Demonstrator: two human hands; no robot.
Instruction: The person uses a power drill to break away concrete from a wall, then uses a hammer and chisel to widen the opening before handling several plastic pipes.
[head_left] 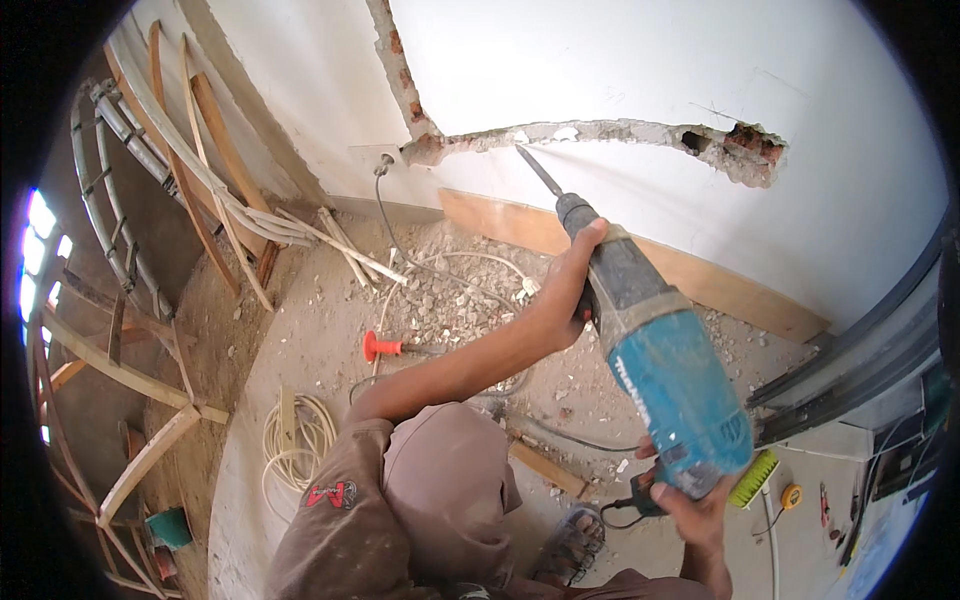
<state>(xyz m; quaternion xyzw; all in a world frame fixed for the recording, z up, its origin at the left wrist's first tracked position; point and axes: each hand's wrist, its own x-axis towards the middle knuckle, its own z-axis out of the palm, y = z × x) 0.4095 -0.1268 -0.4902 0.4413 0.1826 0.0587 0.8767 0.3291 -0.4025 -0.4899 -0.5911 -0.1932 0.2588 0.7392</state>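
A teal and black demolition hammer (672, 375) slants up and to the left across the view. My left hand (578, 275) is closed round its front end, just behind the chuck. At the rear, my right hand (692, 505) grips the handle; the body hides part of its fingers. The pointed chisel bit (541, 171) has its tip at the lower edge of a rough groove (600, 131) cut in the white wall (640, 60). Whether the tip touches the wall, I cannot tell. Exposed brick (755, 148) shows at the groove's right end.
Rubble (455, 305) litters the floor below a wooden board (660, 262). A plug (384, 163) sits in a wall socket, its cable trailing down. An orange hand guard (378, 347), coiled cable (300, 440) and long wooden strips (215, 150) lie left; a green brush (753, 478) and tape measure (791, 496) right.
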